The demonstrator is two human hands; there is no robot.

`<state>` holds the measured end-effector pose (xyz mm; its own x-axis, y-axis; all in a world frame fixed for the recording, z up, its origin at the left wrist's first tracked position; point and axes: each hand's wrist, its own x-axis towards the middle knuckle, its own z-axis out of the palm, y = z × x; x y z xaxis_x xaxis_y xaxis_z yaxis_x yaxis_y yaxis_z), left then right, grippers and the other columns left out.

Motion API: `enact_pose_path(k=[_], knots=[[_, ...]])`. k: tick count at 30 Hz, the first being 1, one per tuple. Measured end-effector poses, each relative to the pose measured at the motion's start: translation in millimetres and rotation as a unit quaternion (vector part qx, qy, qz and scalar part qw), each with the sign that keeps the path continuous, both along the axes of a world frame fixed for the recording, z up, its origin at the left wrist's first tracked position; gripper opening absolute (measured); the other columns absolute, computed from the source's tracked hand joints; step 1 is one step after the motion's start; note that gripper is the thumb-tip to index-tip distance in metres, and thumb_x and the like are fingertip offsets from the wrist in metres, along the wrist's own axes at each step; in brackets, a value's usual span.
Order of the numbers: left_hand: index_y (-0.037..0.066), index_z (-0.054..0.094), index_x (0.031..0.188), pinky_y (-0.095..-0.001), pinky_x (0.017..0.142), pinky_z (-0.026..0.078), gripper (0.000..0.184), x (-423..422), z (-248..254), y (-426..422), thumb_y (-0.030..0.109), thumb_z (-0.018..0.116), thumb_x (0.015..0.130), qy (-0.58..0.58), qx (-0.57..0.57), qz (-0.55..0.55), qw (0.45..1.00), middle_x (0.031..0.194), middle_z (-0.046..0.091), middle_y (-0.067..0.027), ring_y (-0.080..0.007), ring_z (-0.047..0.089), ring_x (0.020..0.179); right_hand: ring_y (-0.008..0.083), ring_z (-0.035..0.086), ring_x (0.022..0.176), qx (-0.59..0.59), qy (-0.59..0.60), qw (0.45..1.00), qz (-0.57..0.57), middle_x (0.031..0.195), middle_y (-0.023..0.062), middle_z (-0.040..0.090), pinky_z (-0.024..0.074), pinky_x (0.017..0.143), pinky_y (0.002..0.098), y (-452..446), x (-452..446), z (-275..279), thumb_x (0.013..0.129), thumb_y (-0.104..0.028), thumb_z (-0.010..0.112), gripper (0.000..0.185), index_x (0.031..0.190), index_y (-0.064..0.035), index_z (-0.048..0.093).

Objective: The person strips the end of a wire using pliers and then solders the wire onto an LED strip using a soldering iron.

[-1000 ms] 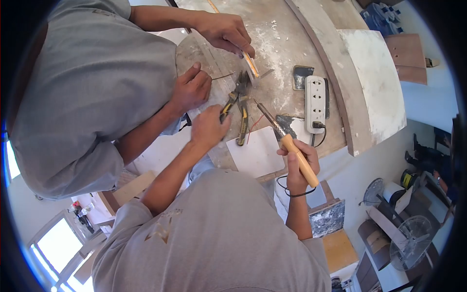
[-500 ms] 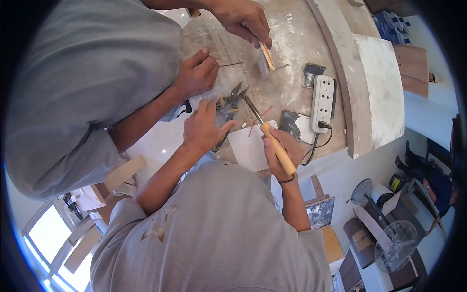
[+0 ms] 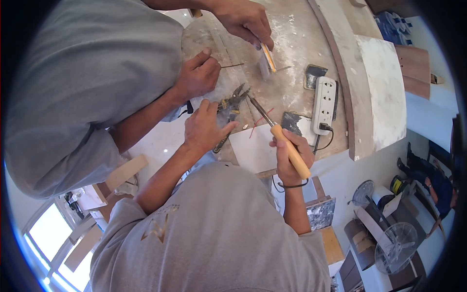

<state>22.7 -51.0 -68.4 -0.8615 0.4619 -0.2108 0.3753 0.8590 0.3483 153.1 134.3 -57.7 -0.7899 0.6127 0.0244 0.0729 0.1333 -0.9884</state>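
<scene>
My right hand (image 3: 294,155) is closed round the wooden handle of a soldering iron (image 3: 272,119). The iron's dark tip points up and left, close to the jaws of a pair of pliers (image 3: 234,100). My left hand (image 3: 205,127) is at the spread pliers handles, fingers on one and thumb across the other; its palm side is hidden. A faint haze like smoke hangs by my left fingers. Thin red wires (image 3: 261,121) lie beside the iron. What the jaws hold, if anything, is too small to make out.
A co-worker's closed hand (image 3: 200,74) rests at the left, near a thin dark strand. Their other hand (image 3: 248,23) holds a white and orange strip (image 3: 268,57). A white power strip (image 3: 323,104) with a plugged-in cord sits right, beside dark flat pieces on the dusty worktable (image 3: 296,44).
My right hand has moved the soldering iron slightly right and down, so its tip sits farther from the pliers jaws. My left hand and the co-worker's hands have barely moved.
</scene>
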Motion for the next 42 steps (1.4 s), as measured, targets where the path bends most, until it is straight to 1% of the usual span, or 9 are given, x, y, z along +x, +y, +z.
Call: enact_pose_path(k=[3,6,12,15,24,27,33,36,42], knots=[[-0.001,0.058,0.111,-0.0412,0.071,0.053,0.068,1.2,0.1,0.6,0.051,0.076,0.071,0.002,0.012,-0.004,1.000,0.101,0.054,-0.0129,-0.0316,0.063,0.089,0.0198,0.067,0.071,0.079,-0.036,0.993,0.078,0.085,0.0147,0.069,0.0522,0.065,0.0290,4.8,-8.7,-0.4,0.076,0.001,0.072,0.025,0.101,0.0002,0.067],[-0.001,0.058,0.111,-0.0410,0.071,0.053,0.068,-0.4,-2.0,-2.2,0.051,0.076,0.071,0.015,0.018,-0.009,1.000,0.101,0.054,-0.0132,-0.0317,0.063,0.089,0.0211,0.067,0.076,0.101,0.031,0.986,0.127,0.092,0.0152,0.067,0.0520,0.067,0.0292,8.1,-13.7,12.2,0.073,0.003,0.071,0.029,0.101,-0.0012,0.068],[-0.001,0.058,0.112,-0.0414,0.070,0.052,0.067,0.7,-1.5,-1.9,0.051,0.076,0.072,0.009,0.016,-0.013,1.000,0.101,0.054,-0.0132,-0.0318,0.063,0.089,0.0234,0.066,0.082,0.063,-0.005,0.980,0.190,0.102,0.0138,0.061,0.0523,0.069,0.0285,5.6,-19.1,32.6,0.069,0.006,0.070,0.033,0.100,-0.0040,0.070],[-0.001,0.058,0.112,-0.0417,0.070,0.052,0.067,0.4,-0.5,-1.2,0.050,0.075,0.072,0.010,0.019,-0.011,1.000,0.101,0.054,-0.0133,-0.0319,0.063,0.089,0.0237,0.066,0.083,0.117,-0.001,0.971,0.210,0.101,0.0144,0.062,0.0530,0.070,0.0292,8.2,-16.4,41.1,0.068,0.006,0.070,0.033,0.100,-0.0044,0.070],[-0.001,0.057,0.113,-0.0418,0.071,0.052,0.068,-0.9,0.1,-0.8,0.050,0.076,0.072,0.006,0.008,-0.009,1.000,0.102,0.054,-0.0134,-0.0319,0.063,0.089,0.0267,0.067,0.078,0.231,0.070,0.965,0.103,0.091,0.0165,0.067,0.0548,0.070,0.0313,11.8,-16.7,20.5,0.068,0.005,0.074,0.028,0.095,0.0031,0.066],[-0.001,0.057,0.113,-0.0416,0.071,0.052,0.068,0.5,0.7,0.3,0.050,0.076,0.071,0.006,0.006,-0.011,1.000,0.101,0.054,-0.0135,-0.0318,0.063,0.089,0.0278,0.067,0.074,0.185,0.080,0.978,0.050,0.084,0.0160,0.068,0.0550,0.069,0.0326,10.2,-17.0,18.7,0.069,0.003,0.076,0.024,0.089,0.0036,0.064],[-0.001,0.058,0.112,-0.0403,0.071,0.053,0.068,-1.3,-0.5,-1.4,0.050,0.076,0.071,0.015,0.017,-0.013,1.000,0.101,0.054,-0.0136,-0.0313,0.063,0.088,0.0277,0.068,0.073,0.230,0.065,0.970,0.040,0.085,0.0164,0.069,0.0548,0.067,0.0324,9.1,-20.5,15.6,0.070,0.002,0.077,0.023,0.090,0.0024,0.065],[-0.001,0.058,0.111,-0.0401,0.070,0.053,0.067,1.1,-0.7,-0.9,0.050,0.077,0.071,0.016,0.012,-0.014,1.000,0.100,0.054,-0.0135,-0.0309,0.063,0.088,0.0276,0.068,0.073,0.194,0.089,0.977,0.015,0.084,0.0164,0.069,0.0545,0.066,0.0322,9.7,-21.2,7.3,0.070,0.002,0.077,0.023,0.089,0.0018,0.065],[-0.002,0.058,0.110,-0.0398,0.069,0.052,0.066,-0.5,0.7,-1.1,0.048,0.078,0.070,0.013,0.024,-0.010,1.000,0.099,0.054,-0.0132,-0.0304,0.063,0.087,0.0280,0.069,0.077,0.217,0.071,0.972,0.051,0.087,0.0168,0.069,0.0556,0.068,0.0319,3.7,-25.5,15.8,0.069,0.001,0.078,0.029,0.094,0.0009,0.064]])
